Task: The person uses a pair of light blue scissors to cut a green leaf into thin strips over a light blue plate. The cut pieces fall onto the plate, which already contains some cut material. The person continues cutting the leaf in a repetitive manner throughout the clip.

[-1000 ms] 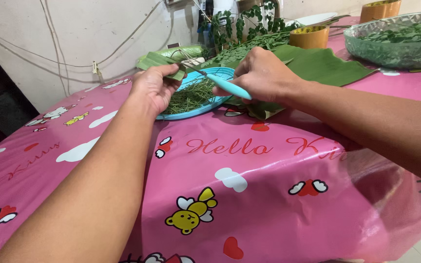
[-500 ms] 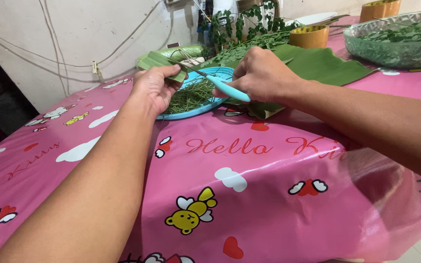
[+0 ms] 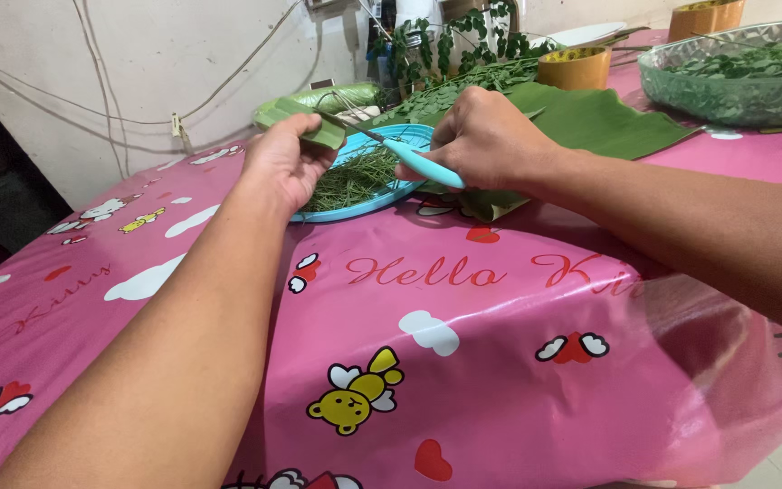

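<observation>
Hands: two bare hands work over a table (image 3: 500, 362) covered in a pink cartoon-print plastic cloth, seen from above by the person's own head camera.
Left hand: the left hand (image 3: 287, 163) is closed around a folded strip of green leaf (image 3: 314, 127), thumb on top, holding it just above the near rim of a blue plate (image 3: 368, 201).
Right hand: the right hand (image 3: 486, 136) is curled around a knife with a light blue handle (image 3: 423, 163); its thin blade points left toward the held leaf, and whether tip and leaf touch cannot be told.
Plate: the blue plate lies between the two hands and carries a loose heap of thin green stems (image 3: 355, 178).
Under the right hand: a large banana leaf (image 3: 608, 118) is spread flat on the cloth, its near edge folded beneath the knuckles.
Behind: leafy sprigs (image 3: 463, 81) lie across the far end of the leaf; a yellow-orange cup (image 3: 575, 68) stands just beside them.
Far right: a clear glass bowl (image 3: 726, 95) holds small picked green leaves.
Background: a pale wall with hanging cables (image 3: 119, 100).
</observation>
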